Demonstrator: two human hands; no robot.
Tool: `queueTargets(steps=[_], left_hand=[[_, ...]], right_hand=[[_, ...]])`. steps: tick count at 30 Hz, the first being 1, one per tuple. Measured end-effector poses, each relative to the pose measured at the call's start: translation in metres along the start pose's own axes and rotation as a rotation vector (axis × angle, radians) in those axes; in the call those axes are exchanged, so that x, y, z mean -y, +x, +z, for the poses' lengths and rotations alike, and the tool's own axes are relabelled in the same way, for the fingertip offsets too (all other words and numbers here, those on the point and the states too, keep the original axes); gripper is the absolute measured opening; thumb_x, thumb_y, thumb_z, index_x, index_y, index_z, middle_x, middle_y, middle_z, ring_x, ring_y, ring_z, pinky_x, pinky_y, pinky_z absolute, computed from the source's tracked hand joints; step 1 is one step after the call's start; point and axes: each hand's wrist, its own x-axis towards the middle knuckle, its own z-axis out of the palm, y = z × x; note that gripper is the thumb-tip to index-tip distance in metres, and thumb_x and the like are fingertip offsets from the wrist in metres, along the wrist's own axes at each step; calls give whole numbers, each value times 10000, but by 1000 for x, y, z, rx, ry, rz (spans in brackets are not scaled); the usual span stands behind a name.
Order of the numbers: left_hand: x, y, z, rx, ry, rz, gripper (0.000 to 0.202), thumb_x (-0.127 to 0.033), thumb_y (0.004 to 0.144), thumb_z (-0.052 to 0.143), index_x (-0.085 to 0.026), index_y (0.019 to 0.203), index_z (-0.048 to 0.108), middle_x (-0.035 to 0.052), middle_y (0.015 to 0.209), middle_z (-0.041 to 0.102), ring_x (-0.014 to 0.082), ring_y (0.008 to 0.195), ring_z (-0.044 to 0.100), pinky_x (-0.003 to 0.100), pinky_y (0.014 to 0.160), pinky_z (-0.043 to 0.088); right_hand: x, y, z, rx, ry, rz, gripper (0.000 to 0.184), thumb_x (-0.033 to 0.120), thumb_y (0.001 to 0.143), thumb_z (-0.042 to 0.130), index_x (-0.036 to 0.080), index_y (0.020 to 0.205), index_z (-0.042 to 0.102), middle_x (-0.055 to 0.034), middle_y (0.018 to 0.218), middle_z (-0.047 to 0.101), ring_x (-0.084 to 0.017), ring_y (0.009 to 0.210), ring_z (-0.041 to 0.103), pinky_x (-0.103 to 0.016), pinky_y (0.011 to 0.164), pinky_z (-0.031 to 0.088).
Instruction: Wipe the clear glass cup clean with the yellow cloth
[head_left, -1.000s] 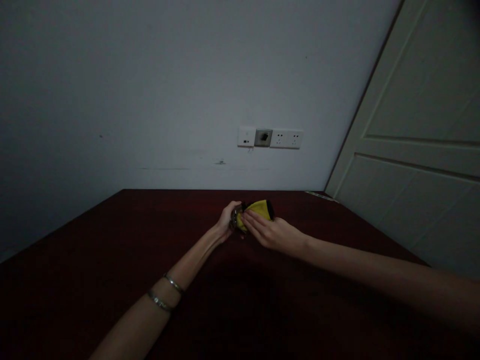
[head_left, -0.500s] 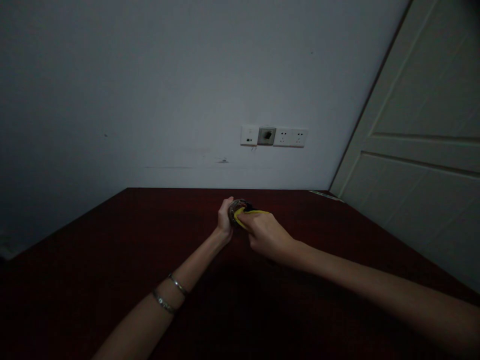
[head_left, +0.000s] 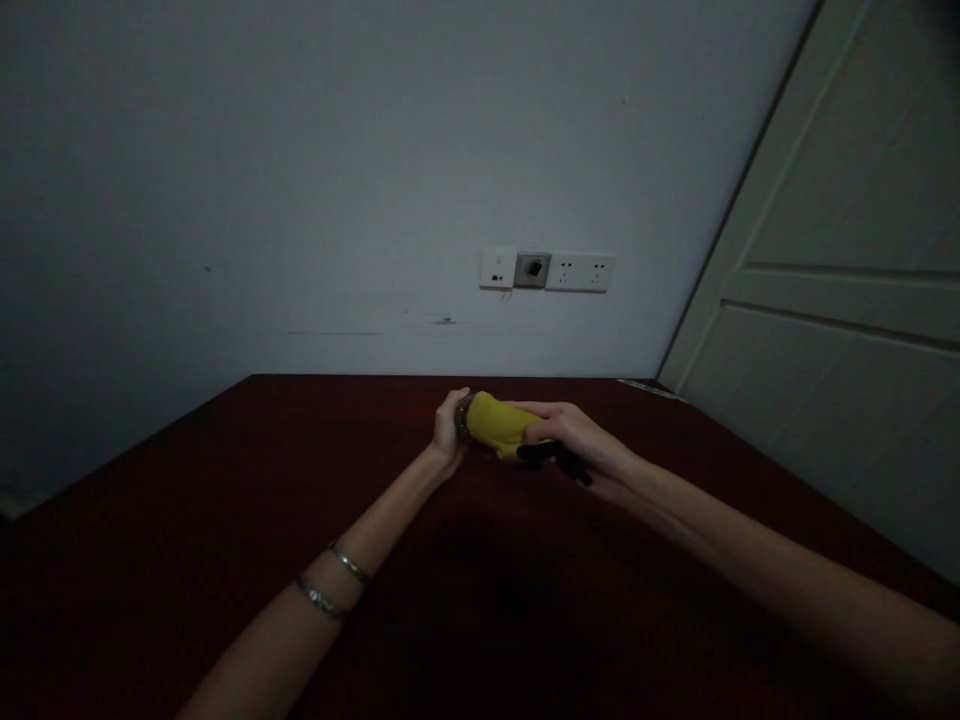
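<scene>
My left hand (head_left: pixel 448 435), its wrist and forearm ringed by two silvery bracelets, is wrapped around a shiny round vessel that looks like a glass (head_left: pixel 462 420). Only a narrow strip of the glass shows; the rest is hidden by the fingers and by a yellow and black cloth (head_left: pixel 495 420). The cloth lies against the mouth end of the glass, bulging on its yellow side. My right hand (head_left: pixel 566 430) grips the cloth from the right, and a dark tail of it hangs below the fingers. Both hands are above the dark red tabletop (head_left: pixel 337 450).
A pale wall (head_left: pixel 337 180) rises behind the table, with a row of sockets (head_left: pixel 574 272) above its back edge. To the right stands a white panelled door (head_left: pixel 840 240). A thin strip (head_left: pixel 649 389) lies at the table's back right corner.
My right hand has drawn back to the right and turned. More of the cloth's yellow side now shows over the glass. My left hand stays almost in place.
</scene>
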Motion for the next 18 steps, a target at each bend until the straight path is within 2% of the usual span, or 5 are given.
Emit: queueTargets(steps=[3, 7, 10, 13, 18], left_hand=[[0, 3, -9, 155, 203, -134, 454, -481, 789, 378, -114, 737, 640, 101, 569, 655, 204, 411, 570, 274, 349, 393], [-1, 8, -19, 391, 322, -411, 537, -522, 798, 321, -99, 838, 651, 188, 698, 699, 231, 431, 595, 276, 336, 385], [-3, 9, -20, 496, 343, -545, 541, -505, 810, 304, -88, 858, 645, 208, 687, 691, 230, 416, 583, 279, 334, 383], [-4, 6, -20, 545, 326, -605, 519, -491, 821, 307, -87, 839, 631, 220, 668, 680, 254, 441, 599, 299, 336, 400], [4, 3, -23, 485, 233, -662, 538, -509, 843, 266, -109, 792, 622, 200, 595, 666, 282, 419, 587, 326, 302, 389]], right_hand=[[1, -3, -14, -115, -114, -167, 641, 79, 650, 445, 79, 1288, 508, -144, 1023, 705, -162, 676, 676, -200, 467, 480], [-10, -1, -27, -174, -473, -634, 579, 40, 689, 420, 173, 1235, 562, -82, 1210, 636, -207, 1029, 637, -360, 813, 547], [-19, -1, -31, 88, -908, -965, 597, -16, 730, 414, 194, 1281, 508, -64, 1307, 567, -193, 1272, 453, -413, 975, 460], [-20, -2, -31, 337, -1269, -1041, 618, -6, 771, 468, 182, 1356, 400, -77, 1369, 504, -194, 1347, 338, -395, 967, 471], [-13, 7, -26, 432, -1517, -1196, 428, 115, 912, 405, 154, 1338, 410, -85, 1381, 489, -174, 1324, 377, -300, 760, 565]])
